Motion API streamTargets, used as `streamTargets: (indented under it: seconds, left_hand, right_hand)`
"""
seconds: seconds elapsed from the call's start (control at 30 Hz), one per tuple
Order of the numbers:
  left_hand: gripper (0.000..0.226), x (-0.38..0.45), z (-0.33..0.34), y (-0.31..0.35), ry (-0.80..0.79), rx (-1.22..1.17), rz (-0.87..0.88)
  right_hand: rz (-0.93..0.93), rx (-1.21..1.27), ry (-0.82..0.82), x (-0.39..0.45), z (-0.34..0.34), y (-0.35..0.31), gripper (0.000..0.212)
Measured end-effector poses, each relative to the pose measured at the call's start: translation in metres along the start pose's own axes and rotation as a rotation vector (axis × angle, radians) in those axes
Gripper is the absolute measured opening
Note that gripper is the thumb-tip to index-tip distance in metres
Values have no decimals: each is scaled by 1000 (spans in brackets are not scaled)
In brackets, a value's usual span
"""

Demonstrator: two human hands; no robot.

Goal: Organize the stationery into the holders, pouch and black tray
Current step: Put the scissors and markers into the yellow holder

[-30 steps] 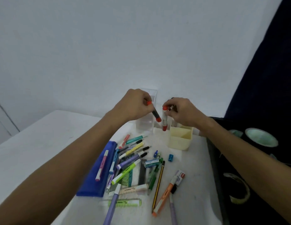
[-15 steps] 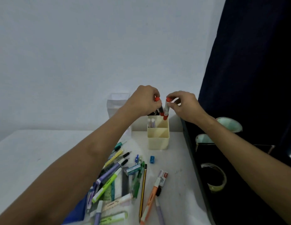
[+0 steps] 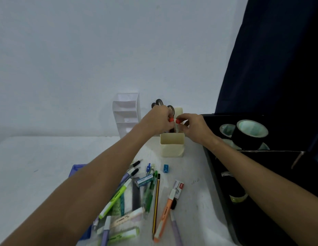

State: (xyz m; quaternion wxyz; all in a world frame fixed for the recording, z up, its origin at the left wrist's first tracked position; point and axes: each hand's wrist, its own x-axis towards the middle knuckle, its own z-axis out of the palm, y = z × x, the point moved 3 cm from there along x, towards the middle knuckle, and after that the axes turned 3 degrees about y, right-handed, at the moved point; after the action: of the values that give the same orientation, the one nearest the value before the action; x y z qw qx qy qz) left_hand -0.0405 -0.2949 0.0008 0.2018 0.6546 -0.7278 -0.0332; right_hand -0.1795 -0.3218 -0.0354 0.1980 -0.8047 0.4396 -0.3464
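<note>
Both hands over cream holder (image 3: 171, 145): left hand (image 3: 159, 119) & right hand (image 3: 193, 126) each pinch a red-capped marker (image 3: 171, 120) upright at its mouth; markers prob. light, stiff, smooth plastic, so best held near cap end w/ fingertips.

The light was dim, cool and even, with soft shadows under the arms on the desk (image 3: 39, 174). Wide-angle bending curved the edges, and detail was slightly soft.
</note>
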Motion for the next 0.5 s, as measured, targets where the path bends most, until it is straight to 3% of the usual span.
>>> streamTargets:
  seconds: [0.2,0.37,0.5]
  left_hand:
    - [20,3,17,-6,36,53,60]
    - [25,-1,26,-11,52,146,6]
    - [28,-6,24,-11,23,102,24]
  right_hand:
    - [31,1,-7,-3,15,8,20]
    - [61,-5,-18,-1,21,10,22]
    - [63,-4,-41,-1,22,10,27]
